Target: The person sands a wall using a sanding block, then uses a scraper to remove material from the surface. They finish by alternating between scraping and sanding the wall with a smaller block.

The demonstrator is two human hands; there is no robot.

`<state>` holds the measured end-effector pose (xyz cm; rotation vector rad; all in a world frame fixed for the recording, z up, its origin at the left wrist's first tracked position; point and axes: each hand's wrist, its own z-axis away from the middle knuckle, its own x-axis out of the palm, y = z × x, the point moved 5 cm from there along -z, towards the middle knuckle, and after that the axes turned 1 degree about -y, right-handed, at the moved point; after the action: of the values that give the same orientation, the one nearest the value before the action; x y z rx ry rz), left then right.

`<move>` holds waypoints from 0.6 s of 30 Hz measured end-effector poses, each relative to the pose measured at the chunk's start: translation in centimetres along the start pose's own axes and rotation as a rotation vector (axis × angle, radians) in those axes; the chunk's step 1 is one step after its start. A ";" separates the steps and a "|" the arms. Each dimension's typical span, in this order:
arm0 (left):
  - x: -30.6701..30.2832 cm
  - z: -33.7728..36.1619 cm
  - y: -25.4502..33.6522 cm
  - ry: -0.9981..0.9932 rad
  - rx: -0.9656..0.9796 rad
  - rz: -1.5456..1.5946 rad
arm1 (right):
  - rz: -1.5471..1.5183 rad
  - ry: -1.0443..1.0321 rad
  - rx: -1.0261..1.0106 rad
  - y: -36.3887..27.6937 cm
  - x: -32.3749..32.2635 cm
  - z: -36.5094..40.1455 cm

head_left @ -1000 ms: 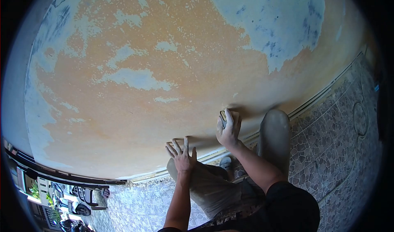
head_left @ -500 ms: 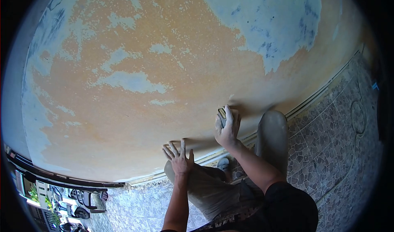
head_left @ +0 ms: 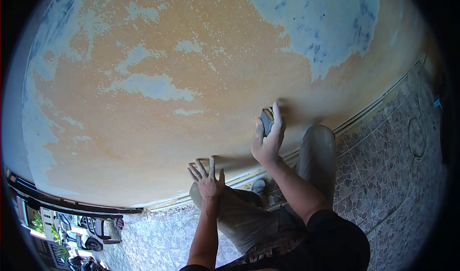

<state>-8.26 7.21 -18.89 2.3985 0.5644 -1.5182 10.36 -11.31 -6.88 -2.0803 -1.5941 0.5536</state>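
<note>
My right hand (head_left: 270,139) grips a small dark sanding block (head_left: 268,123) against the wall, thumb and fingers on its two sides. A pale yellowish patch shows at the block's upper end, and its underside is hidden. The wall (head_left: 143,141) is worn orange with irregular pale blue-white patches. Lower and to the left, my left hand (head_left: 208,182) rests its spread fingertips on the wall and holds nothing. Pale dust coats the fingers of both hands.
My bent knee (head_left: 318,139) is close to the wall, right of the block. A narrow ledge (head_left: 362,120) runs along the wall's foot. Stone-patterned tiles (head_left: 369,175) cover the floor, with a loop of cord or hose (head_left: 418,139) at right. Parked motorbikes (head_left: 88,235) stand at lower left.
My right hand has slid the sanding block up the wall and slightly right. The left hand keeps its place on the wall; the view has shifted slightly.
</note>
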 end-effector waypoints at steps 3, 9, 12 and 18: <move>-0.5 -0.2 0.2 -0.008 -0.029 0.018 | -0.093 0.181 0.107 -0.5 -0.4 -2.8; -0.6 -0.3 0.3 -0.016 -0.027 0.035 | 0.048 0.039 -0.065 0.7 1.0 2.4; -0.2 -0.2 0.1 0.018 -0.005 0.016 | 0.045 -0.171 -0.054 0.3 0.1 3.2; -0.7 -0.2 0.4 -0.025 -0.038 0.008 | -0.151 0.140 0.138 -1.1 -1.0 -5.6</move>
<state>-8.25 6.83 -18.16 2.3471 0.5721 -1.5181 12.49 -12.64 -1.67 -1.8382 -1.5707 0.4421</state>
